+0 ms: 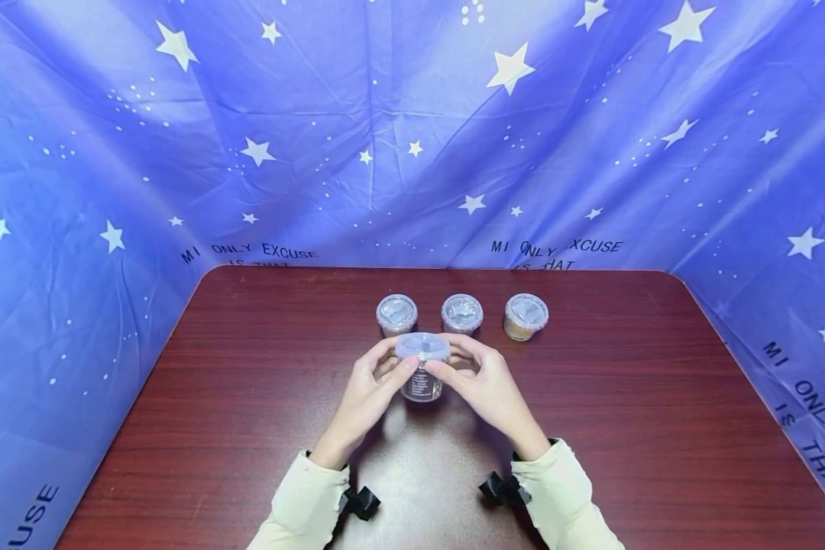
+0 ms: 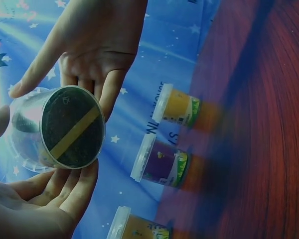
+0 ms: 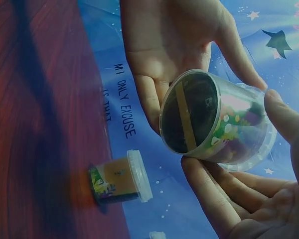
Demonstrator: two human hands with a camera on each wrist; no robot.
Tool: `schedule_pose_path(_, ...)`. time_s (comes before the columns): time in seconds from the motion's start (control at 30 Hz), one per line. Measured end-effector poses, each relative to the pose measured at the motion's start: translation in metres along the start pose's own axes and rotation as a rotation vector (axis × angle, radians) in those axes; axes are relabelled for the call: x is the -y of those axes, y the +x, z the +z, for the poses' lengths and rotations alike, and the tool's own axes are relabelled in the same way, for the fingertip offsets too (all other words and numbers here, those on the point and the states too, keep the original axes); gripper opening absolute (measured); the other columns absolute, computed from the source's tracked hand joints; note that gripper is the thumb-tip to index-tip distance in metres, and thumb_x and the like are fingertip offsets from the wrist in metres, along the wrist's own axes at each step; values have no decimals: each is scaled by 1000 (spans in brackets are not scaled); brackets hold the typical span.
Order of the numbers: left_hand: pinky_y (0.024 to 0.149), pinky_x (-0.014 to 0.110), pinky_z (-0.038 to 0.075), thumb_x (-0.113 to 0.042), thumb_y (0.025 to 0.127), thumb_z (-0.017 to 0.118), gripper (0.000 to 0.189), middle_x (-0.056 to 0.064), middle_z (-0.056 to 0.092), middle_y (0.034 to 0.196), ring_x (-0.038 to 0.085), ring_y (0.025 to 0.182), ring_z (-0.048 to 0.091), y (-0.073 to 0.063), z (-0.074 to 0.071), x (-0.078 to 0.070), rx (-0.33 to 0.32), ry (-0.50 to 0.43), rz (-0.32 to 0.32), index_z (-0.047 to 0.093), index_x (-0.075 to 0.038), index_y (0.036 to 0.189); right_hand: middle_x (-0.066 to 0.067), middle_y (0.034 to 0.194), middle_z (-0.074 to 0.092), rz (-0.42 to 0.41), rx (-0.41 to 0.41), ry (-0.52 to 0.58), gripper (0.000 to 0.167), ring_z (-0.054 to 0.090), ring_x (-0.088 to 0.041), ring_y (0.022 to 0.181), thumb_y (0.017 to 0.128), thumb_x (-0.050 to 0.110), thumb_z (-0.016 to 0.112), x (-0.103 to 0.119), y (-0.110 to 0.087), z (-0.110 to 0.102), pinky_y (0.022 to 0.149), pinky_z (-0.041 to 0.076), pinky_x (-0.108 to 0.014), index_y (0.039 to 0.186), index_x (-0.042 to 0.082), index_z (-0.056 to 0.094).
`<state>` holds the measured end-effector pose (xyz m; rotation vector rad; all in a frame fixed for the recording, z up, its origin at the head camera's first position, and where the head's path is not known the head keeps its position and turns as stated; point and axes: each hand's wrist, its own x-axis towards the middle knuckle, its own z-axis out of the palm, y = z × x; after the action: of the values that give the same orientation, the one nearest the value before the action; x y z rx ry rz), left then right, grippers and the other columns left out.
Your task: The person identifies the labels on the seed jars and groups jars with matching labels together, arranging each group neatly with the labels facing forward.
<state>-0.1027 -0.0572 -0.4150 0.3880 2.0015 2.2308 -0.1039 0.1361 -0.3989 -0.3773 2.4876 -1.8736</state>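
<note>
A clear plastic tub with a translucent lid is held up between both hands over the middle of the table. From the left, my left hand grips its side, thumb near the rim and fingers behind. My right hand grips the opposite side in the same way. A dark printed label faces me in the head view. Both wrist views show the tub's round base, dark with a yellowish strip across it. The lid sits on top, and the tub is raised off the tabletop.
Three lidded tubs stand in a row behind the held one: a left tub, a middle tub and a right tub. The reddish-brown table meets a blue star-printed cloth at its back and sides.
</note>
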Motion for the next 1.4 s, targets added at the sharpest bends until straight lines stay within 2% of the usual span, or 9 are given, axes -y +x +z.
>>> schedule_pose_path(0.2,97,27,50,-17,99,57,41,19,64,121,10,105,64,0,-2,-3,10,-40,-40,52,3,136,-12,111,72,-23,45,40,40,68,-19,103,95,20,68,-1,0,-4,91,55,-28,130,4,62)
schedule_pose_path(0.37,102,28,48,-17,100,56,42,20,61,126,11,110,63,1,-3,-2,26,-43,-61,51,3,137,-13,113,71,-7,80,59,41,68,-18,104,97,23,66,-3,0,-7,92,55,-27,133,5,60)
schedule_pose_path(0.63,94,28,52,-19,101,56,40,17,63,123,12,106,63,-1,-4,2,-21,-4,-122,54,1,136,-13,109,71,-14,38,66,37,68,-17,101,96,20,66,-4,-3,-3,89,56,-28,130,6,62)
schedule_pose_path(0.93,92,30,54,-19,100,60,35,17,63,117,16,103,64,-4,4,-5,-159,115,-34,55,-3,131,-8,107,72,11,-79,55,39,68,-17,99,90,25,75,-2,-2,2,84,58,-29,125,11,65)
schedule_pose_path(1.07,92,27,53,-21,100,60,37,17,64,118,20,106,65,-4,8,-7,-157,155,-30,55,-3,132,-7,105,72,26,-104,58,37,69,-16,97,89,25,76,-1,-1,3,83,58,-29,122,12,66)
schedule_pose_path(1.23,92,25,53,-19,98,63,41,18,65,120,22,106,66,-1,10,-7,-148,136,-20,54,-1,133,-9,104,73,24,-113,52,36,69,-18,95,88,25,76,3,0,4,81,58,-29,120,11,66)
schedule_pose_path(1.4,92,24,53,-17,99,62,39,19,65,119,18,104,66,3,8,-7,-140,102,-36,54,1,133,-12,104,72,31,-117,48,35,68,-20,96,90,23,75,3,1,3,81,58,-28,120,9,66)
